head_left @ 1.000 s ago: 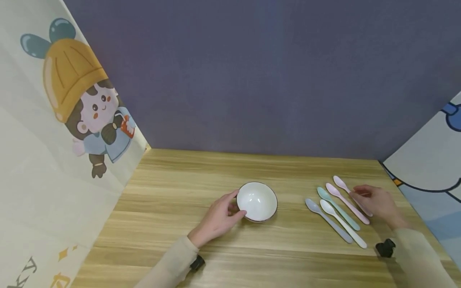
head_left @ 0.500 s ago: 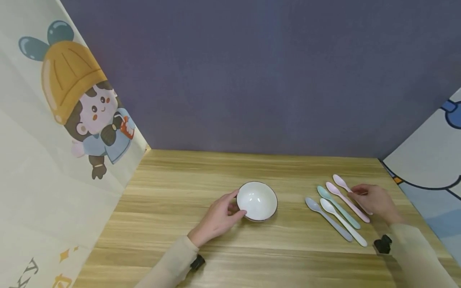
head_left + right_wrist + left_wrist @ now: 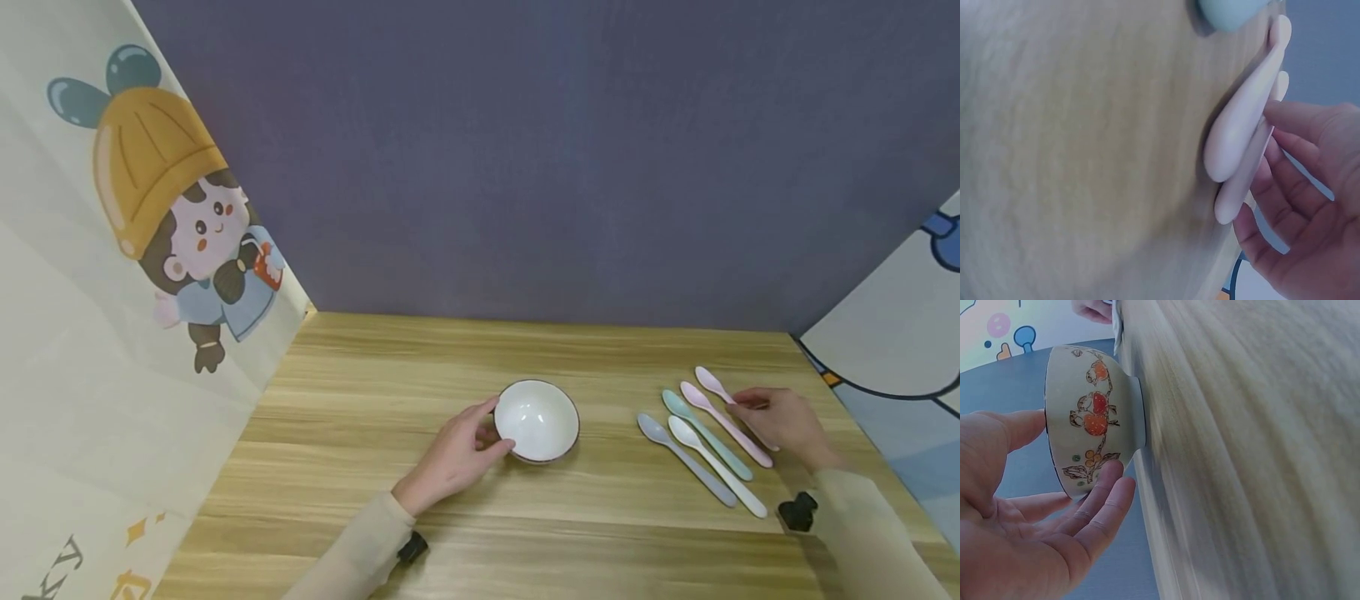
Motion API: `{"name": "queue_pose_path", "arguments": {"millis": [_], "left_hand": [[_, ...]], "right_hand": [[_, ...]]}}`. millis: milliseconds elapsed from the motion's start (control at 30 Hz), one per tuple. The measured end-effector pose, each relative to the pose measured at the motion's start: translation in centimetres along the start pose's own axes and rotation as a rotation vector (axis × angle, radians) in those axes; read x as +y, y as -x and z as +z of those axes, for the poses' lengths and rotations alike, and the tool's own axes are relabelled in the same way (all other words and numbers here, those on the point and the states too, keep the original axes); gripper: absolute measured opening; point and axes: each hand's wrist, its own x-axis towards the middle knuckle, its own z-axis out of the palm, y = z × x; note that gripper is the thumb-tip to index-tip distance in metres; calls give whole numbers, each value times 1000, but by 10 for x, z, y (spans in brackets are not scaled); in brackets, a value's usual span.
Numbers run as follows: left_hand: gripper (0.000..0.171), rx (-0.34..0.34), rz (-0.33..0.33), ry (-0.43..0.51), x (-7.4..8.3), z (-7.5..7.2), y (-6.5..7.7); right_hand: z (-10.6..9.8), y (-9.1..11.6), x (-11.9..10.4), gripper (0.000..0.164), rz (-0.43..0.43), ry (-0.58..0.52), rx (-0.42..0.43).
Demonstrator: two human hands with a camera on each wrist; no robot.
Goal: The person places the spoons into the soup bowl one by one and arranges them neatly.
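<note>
A small white bowl [image 3: 537, 422] with a dark rim stands upright on the table. My left hand [image 3: 457, 450] holds its left side, thumb and fingers spread along the wall. Painted orange and red fruit on a branch decorates the bowl's outside [image 3: 1094, 419] in the left wrist view. At the right, my right hand [image 3: 787, 427] pinches the handle of the outermost light pink spoon [image 3: 710, 381]; its lower handle is partly hidden by the fingers. Beside it lies another pink spoon [image 3: 724, 422]. In the right wrist view, both pink spoons rest close to the wooden surface.
To the left of the pink spoons lie a mint green spoon [image 3: 707, 435], a white spoon [image 3: 716, 467] and a grey spoon [image 3: 687, 461], slanted roughly alike. The wood-grain table [image 3: 360, 375] ends at a dark back panel [image 3: 480, 167]. Printed side panels [image 3: 75, 333] flank it.
</note>
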Motion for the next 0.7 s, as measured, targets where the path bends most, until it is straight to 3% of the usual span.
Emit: {"name": "queue_pose_path", "arguments": {"millis": [700], "left_hand": [[71, 2, 8, -5, 1, -1, 1]], "right_hand": [[-5, 9, 8, 56, 41, -88, 5]]}}
